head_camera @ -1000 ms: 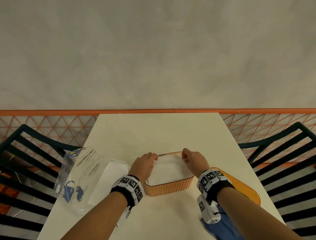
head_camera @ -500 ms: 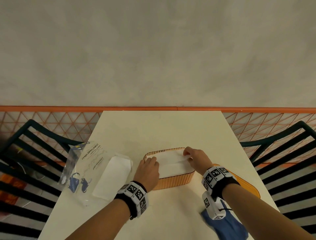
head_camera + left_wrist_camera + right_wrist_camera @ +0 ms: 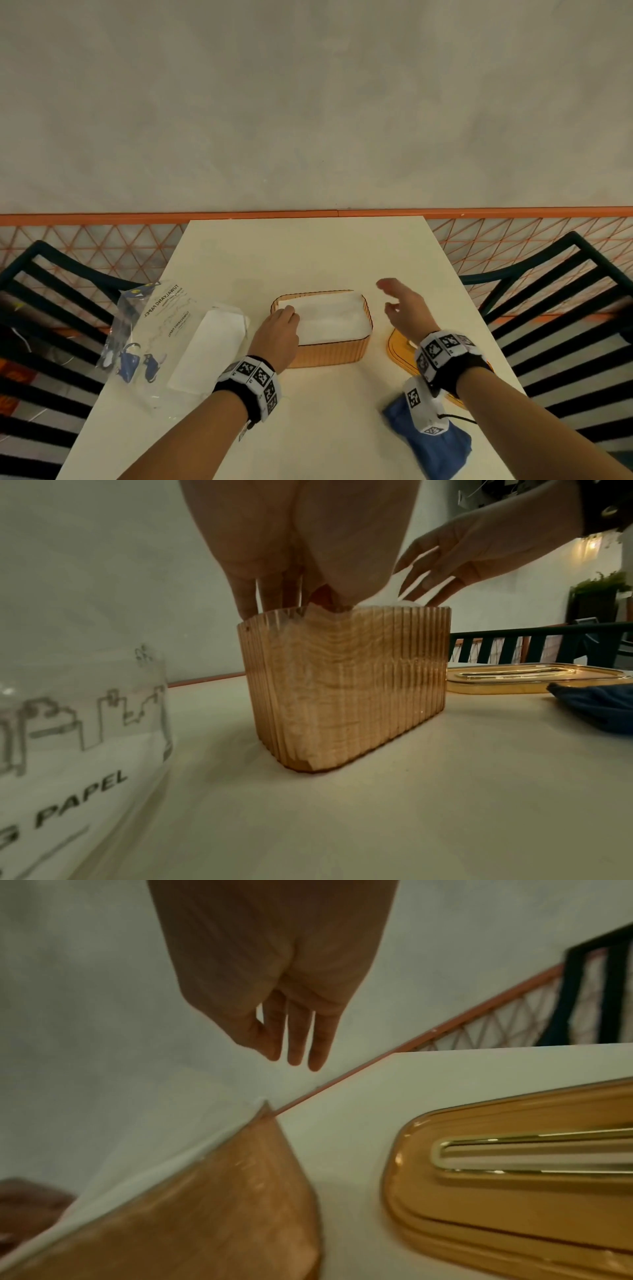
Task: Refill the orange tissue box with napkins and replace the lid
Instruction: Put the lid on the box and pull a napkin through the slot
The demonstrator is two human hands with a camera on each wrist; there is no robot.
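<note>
The ribbed orange tissue box point(image 3: 325, 353) point(image 3: 346, 685) point(image 3: 192, 1215) stands mid-table, filled to its rim with white napkins point(image 3: 329, 317). My left hand point(image 3: 279, 329) point(image 3: 284, 588) rests at the box's left end, straight fingers pressing on the napkins. My right hand point(image 3: 399, 308) point(image 3: 294, 1031) hovers open in the air just right of the box, touching nothing. The orange lid point(image 3: 399, 346) point(image 3: 534, 679) point(image 3: 514, 1177) with its slot lies flat on the table to the right, partly under my right wrist.
A clear plastic napkin pack point(image 3: 164, 329) point(image 3: 68, 723) with a white stack inside lies on the table point(image 3: 308, 253) at left. A blue cloth point(image 3: 435, 445) point(image 3: 603, 707) sits near the front right edge. Dark slatted chairs point(image 3: 565, 294) flank the table.
My right hand has lifted off the napkins and moved right, clear of the box. My left hand has stayed on the napkins at the box's left end.
</note>
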